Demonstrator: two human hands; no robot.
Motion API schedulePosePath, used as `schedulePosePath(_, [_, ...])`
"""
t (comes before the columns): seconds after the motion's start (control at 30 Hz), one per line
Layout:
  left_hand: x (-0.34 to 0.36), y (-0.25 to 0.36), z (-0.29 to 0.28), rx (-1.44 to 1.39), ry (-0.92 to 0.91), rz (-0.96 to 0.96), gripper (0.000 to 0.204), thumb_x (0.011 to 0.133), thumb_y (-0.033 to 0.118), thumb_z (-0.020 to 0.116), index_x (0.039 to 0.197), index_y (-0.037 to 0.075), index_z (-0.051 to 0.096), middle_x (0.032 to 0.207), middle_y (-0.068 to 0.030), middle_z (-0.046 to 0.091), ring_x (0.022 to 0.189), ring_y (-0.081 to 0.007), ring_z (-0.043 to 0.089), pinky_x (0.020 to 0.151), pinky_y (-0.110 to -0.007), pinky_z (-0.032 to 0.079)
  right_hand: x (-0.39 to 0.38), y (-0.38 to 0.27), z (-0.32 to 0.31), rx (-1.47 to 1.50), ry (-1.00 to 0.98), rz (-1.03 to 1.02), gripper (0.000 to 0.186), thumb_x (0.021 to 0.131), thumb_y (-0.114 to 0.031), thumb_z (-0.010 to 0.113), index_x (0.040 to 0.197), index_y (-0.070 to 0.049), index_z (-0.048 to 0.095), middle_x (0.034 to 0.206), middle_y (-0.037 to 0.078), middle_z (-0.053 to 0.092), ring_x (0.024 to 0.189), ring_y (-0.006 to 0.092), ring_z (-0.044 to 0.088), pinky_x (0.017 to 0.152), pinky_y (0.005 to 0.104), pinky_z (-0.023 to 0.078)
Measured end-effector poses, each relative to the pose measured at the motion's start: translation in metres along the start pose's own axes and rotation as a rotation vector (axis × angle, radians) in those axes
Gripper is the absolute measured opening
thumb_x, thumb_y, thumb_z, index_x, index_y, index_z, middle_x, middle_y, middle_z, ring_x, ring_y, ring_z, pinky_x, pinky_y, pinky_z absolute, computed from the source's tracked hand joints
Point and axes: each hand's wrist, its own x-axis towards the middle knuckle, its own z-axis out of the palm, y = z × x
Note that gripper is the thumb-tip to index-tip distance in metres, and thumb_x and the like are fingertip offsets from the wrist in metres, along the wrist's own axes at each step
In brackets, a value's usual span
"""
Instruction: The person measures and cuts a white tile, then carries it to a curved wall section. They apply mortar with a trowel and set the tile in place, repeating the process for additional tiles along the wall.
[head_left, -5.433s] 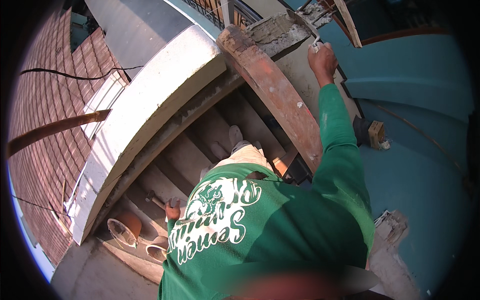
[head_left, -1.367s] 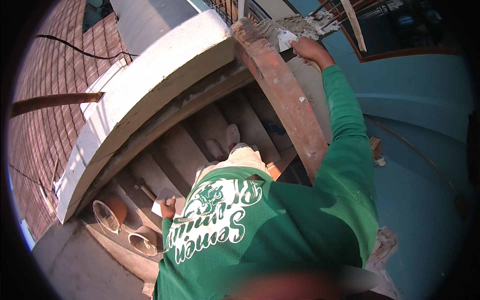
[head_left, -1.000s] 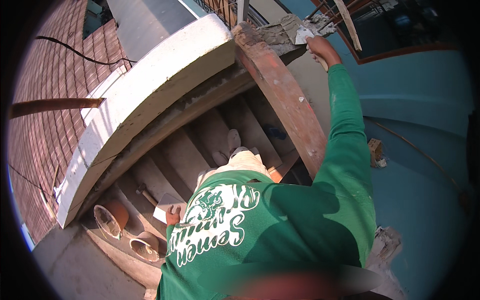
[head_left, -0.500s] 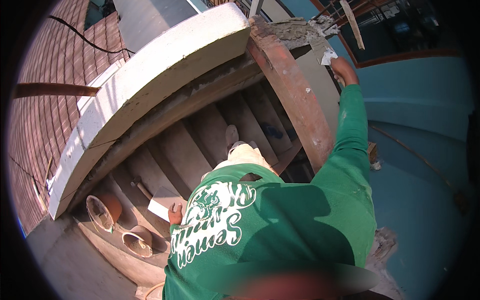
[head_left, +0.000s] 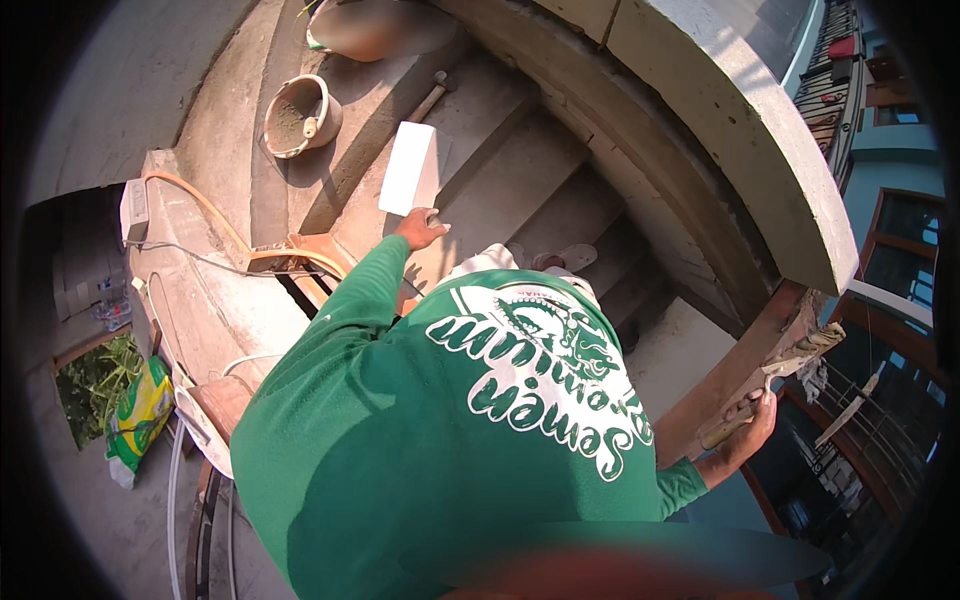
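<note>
Clearly, your right hand (head_left: 750, 422) has its fingers clamped on the trowel (head_left: 722, 433) below the curved wall's end (head_left: 735, 130); I can't tell whether your left hand (head_left: 422, 229) grips the white board (head_left: 408, 172), left of that wall; looseness could tip it.

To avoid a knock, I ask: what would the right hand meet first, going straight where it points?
The right hand, trowel leading, would probably meet the rough mortar just ahead; the exact gap is unclear.

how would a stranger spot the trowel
Find the green shirt, then follow its right sleeve to the right hand. It grips a trowel, whose tan handle and bent metal neck set it apart from the wide reddish beam nearby.
</note>
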Motion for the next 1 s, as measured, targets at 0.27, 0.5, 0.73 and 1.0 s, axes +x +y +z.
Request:
schedulePosePath(0.27, [-0.074,-0.090,0.060,-0.146,0.121,-0.120,0.086,0.092,0.058,0.073,0.149,-0.003,0.057,0.154,-0.0279,0.054,0.143,-0.0399,0.053,0.121,-0.046,0.041,0.022,0.013,0.190,-0.111,-0.624,0.099,0.029,0.104,-0.035,0.063,0.094,-0.007,0.063,0.074,0.000,0.055,0.059,0.0097,0.053,0.052,0.0252,0.043])
schedulePosePath(0.5, [-0.159,-0.160,0.121,-0.263,0.163,-0.481,0.087,0.089,0.057,0.076,0.147,-0.004,0.058,0.148,-0.0276,0.061,0.138,-0.0393,0.060,0.117,-0.045,0.046,0.053,0.017,0.304,-0.141,-0.881,0.112,0.018,0.102,-0.024,0.066,0.097,-0.007,0.065,0.076,0.000,0.058,0.058,0.0103,0.057,0.053,0.0273,0.045])
schedulePosePath(0.73, [-0.177,-0.126,0.154,-0.436,0.258,-0.588,0.098,0.087,0.064,0.076,0.153,-0.004,0.051,0.152,-0.0262,0.058,0.142,-0.0408,0.055,0.119,-0.047,0.044,0.109,0.022,0.390,-0.299,-0.974,0.026,0.019,0.100,-0.023,0.066,0.097,-0.005,0.062,0.074,0.003,0.060,0.056,0.0131,0.061,0.051,0.0313,0.049])
schedulePosePath(1.0, [-0.165,-0.023,0.163,-0.680,0.376,-0.464,0.091,0.091,0.059,0.075,0.150,-0.007,0.054,0.149,-0.0277,0.060,0.137,-0.0388,0.060,0.115,-0.042,0.046,0.154,-0.028,0.491,-0.137,-1.264,0.009,0.019,0.102,-0.024,0.065,0.104,-0.005,0.065,0.077,0.001,0.060,0.062,0.0126,0.062,0.055,0.0300,0.052])
